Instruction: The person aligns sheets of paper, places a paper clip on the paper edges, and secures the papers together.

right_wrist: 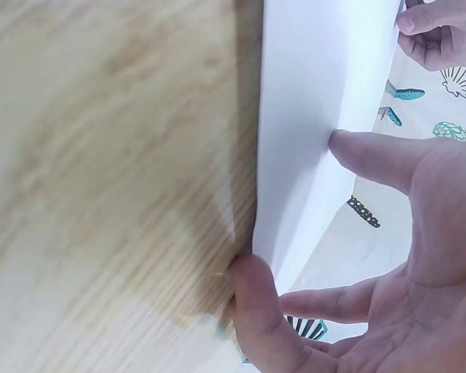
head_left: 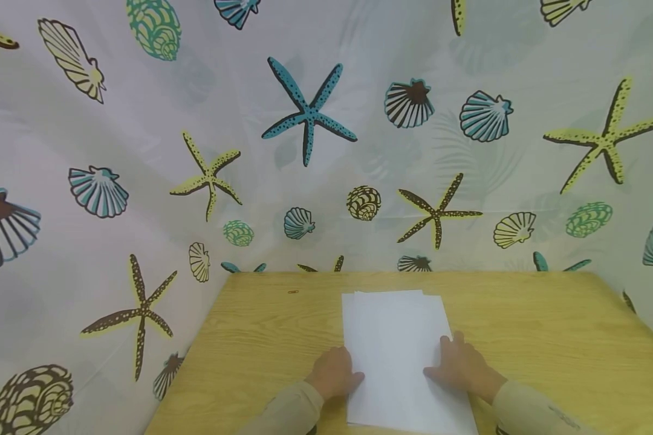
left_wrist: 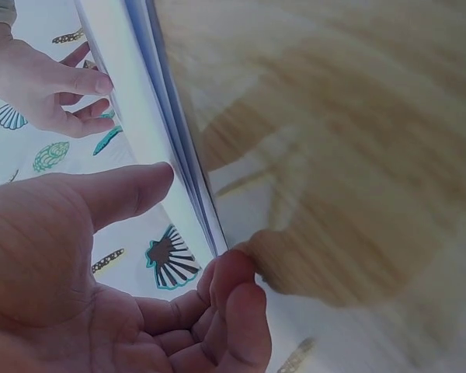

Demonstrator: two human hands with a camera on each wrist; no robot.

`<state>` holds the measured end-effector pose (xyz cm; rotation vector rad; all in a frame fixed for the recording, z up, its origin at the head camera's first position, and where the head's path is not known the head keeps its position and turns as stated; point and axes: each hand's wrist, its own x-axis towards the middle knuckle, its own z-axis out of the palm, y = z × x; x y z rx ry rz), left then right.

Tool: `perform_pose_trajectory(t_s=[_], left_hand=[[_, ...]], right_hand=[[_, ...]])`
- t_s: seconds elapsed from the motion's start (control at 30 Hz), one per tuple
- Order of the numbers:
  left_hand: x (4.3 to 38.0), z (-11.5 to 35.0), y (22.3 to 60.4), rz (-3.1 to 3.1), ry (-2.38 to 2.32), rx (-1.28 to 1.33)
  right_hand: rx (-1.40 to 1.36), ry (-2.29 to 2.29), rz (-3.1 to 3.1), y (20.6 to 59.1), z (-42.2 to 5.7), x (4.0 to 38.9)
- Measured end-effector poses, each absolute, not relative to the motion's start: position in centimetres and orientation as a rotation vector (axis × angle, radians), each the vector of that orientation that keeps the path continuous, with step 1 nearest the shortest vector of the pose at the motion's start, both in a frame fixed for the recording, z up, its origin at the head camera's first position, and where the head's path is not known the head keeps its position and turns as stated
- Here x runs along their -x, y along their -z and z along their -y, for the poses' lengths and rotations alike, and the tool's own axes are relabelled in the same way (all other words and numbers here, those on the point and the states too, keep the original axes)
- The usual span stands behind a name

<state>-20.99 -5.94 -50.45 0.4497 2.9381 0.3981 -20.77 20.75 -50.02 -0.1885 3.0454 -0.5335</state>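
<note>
White paper sheets (head_left: 394, 356), piled in a loose stack, lie between the person's two hands, which stand apart on opposite long edges. At the left edge, the left hand (head_left: 334, 373) grips the stack, its thumb reaching over the top sheet and its other fingers curled at the side; the left wrist view shows several layers there, slightly separated. Across from it, the right hand (head_left: 464, 365) holds the right edge, thumb tip touching the top sheet and fingers bent against the side. Whether any fingertip reaches beneath the bottom sheet cannot be told.

At the far end the sheets are out of line, with corners jutting past one another on both sides. Long pale beige sleeves (head_left: 291, 411) cover both forearms, and the right one bears some dark marking.

Under the stack is a light wood-grain table (head_left: 261, 338). Toward its far edge, left of the paper, lies a tiny orange-brown object (head_left: 293, 292), too small to name. Beyond the table hangs whitish fabric (head_left: 337, 36) printed with scallop shells and starfish in blue, yellow and brown.
</note>
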Motion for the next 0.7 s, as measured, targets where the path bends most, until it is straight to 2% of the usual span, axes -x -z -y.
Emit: perform_pose_trajectory(t_s=[0.7], left_hand=[[20.80, 5.06, 50.90, -2.927, -0.559, -0.362]], right_hand=[[0.153, 0.523, -3.016, 50.05, -20.54, 20.59]])
